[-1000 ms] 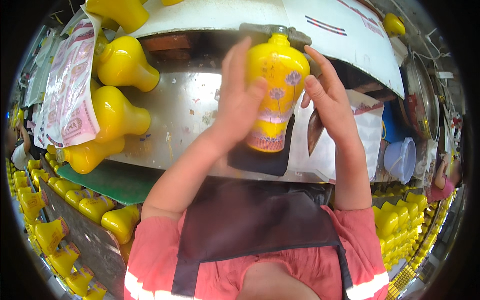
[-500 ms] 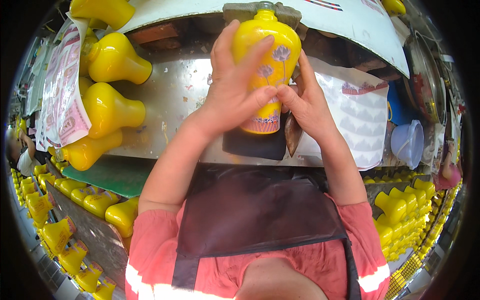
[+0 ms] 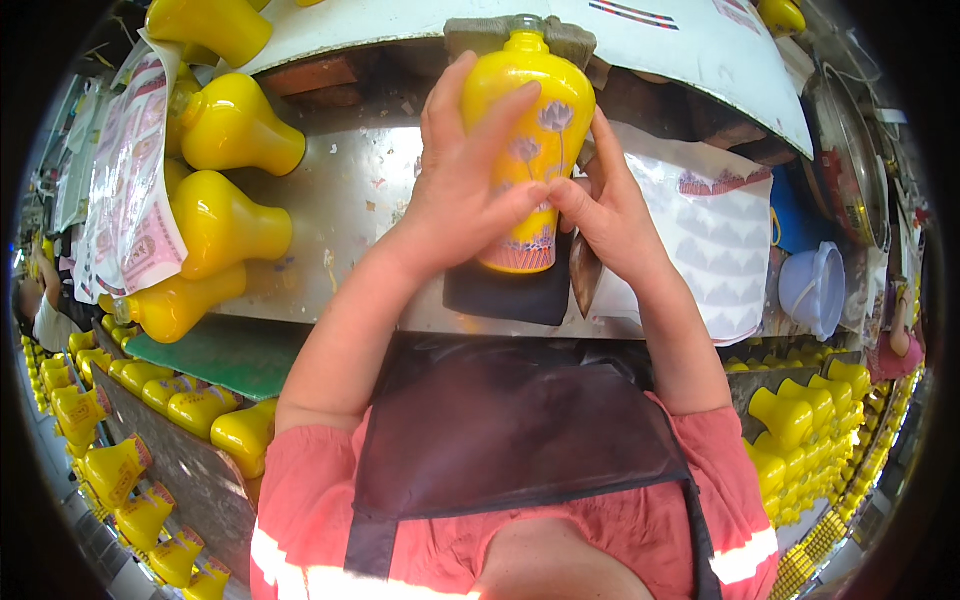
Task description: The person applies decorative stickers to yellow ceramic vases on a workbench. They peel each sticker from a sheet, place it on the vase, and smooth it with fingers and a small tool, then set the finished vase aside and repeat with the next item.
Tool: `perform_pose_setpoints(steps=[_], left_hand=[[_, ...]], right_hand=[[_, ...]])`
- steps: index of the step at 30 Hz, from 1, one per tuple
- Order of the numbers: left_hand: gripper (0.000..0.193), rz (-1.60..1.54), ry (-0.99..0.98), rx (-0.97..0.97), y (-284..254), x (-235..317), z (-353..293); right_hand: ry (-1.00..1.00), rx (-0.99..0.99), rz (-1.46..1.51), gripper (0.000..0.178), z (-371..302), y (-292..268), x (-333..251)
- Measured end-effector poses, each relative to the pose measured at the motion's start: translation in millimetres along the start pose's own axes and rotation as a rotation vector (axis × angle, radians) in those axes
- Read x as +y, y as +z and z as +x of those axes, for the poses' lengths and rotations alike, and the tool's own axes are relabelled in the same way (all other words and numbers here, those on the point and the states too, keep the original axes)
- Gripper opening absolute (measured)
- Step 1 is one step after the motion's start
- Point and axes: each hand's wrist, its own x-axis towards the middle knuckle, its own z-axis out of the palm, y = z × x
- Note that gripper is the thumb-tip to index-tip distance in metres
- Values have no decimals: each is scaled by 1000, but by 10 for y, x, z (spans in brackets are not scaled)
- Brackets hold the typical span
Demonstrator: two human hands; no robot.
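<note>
A glossy yellow bottle [image 3: 505, 85] with a clear glass neck lies at the top middle, its neck pointing away from me. Purple lotus flowers decorate its body, and a patterned band circles the base. My left hand [image 3: 460, 180] wraps its left side, with the thumb near the lower body and a blurred finger over the front. On the other side, my right hand [image 3: 610, 205] grips the bottle, thumb on the front close to the left thumb. The neck rests at a grey padded block [image 3: 470, 36]. Under the base lies a black pad [image 3: 505, 298].
Plain yellow bottles [image 3: 230, 225] lie along the left beside printed decal sheets [image 3: 130, 215]. To the right are a white decal sheet [image 3: 715, 270], a brown pointed tool [image 3: 585, 275] and a pale purple bucket [image 3: 812, 290]. More bottles [image 3: 800, 415] stand in rows below the metal table [image 3: 350, 200].
</note>
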Motion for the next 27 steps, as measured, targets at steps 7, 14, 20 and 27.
perform_pose_setpoints(steps=[7,14,20,27], left_hand=[[75,6,-18,-22,-22,29,6],[79,2,3,-12,1,11,-6],[98,17,67,48,39,-20,10],[84,-294,-269,110,-82,24,-55]], right_hand=[[34,144,-139,43,71,-243,-36],[143,229,437,35,245,-654,-439],[-640,64,-607,29,218,-183,-738],[-1271,235,-1062,36,47,-215,-575]])
